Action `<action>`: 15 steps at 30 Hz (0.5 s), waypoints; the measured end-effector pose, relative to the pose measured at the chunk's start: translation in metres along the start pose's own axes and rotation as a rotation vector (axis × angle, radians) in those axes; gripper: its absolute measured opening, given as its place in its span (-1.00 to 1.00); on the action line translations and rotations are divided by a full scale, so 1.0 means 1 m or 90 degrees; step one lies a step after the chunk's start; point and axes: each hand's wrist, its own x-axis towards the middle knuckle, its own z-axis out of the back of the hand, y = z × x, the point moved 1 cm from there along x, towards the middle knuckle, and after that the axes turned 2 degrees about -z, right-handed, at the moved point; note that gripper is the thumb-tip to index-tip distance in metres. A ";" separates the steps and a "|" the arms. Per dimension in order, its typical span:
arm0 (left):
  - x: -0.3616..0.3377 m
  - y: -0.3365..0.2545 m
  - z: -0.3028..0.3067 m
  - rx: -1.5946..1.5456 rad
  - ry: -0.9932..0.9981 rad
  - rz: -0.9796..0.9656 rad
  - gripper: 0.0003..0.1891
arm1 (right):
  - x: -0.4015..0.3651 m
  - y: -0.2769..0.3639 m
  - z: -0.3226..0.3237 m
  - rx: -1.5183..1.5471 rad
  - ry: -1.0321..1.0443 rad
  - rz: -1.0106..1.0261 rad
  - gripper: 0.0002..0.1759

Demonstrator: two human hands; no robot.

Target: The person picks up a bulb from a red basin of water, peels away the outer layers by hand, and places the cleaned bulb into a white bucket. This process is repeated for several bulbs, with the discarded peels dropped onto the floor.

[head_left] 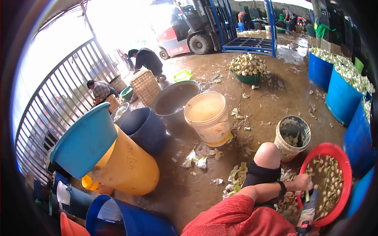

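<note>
My left hand (pixel 301 182), a black band on its wrist, is closed at the near rim of the red basin (pixel 346 169). What it grips is hidden; a green stalk piece (pixel 307 196) shows just below it. Lower down, my right hand (pixel 307 215) looks pale, perhaps gloved, beside the same rim, with its fingers hard to make out. Inside the basin, many small whitish bulb-like vegetables (pixel 330 173) float in murky water. Peeled leaves and trimmings (pixel 289 198) lie on the ground under my left arm. My bare knee (pixel 267 154) rises beside it.
A dirty white bucket (pixel 280 146) stands beyond my knee, and a cream bucket (pixel 206 135) farther left. Blue barrels (pixel 341 94) heaped with vegetables line the right. Yellow (pixel 136 169) and blue tubs (pixel 84 141) crowd the left. A forklift (pixel 177 39) and other people stand farther back.
</note>
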 end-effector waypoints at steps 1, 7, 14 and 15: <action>0.003 0.008 -0.009 -0.051 -0.003 -0.063 -0.60 | 0.003 0.003 -0.002 0.155 0.047 -0.080 -0.82; 0.035 0.044 -0.037 -0.343 0.073 -0.192 -0.77 | 0.043 -0.030 0.030 -0.139 -0.039 0.215 -0.76; -0.042 -0.041 0.046 -0.465 0.060 -0.483 -0.76 | 0.011 0.055 -0.008 -0.012 0.108 0.049 -0.83; -0.044 -0.034 0.049 -0.385 0.132 -0.468 -0.67 | 0.027 0.041 0.010 -0.098 0.067 0.178 -0.89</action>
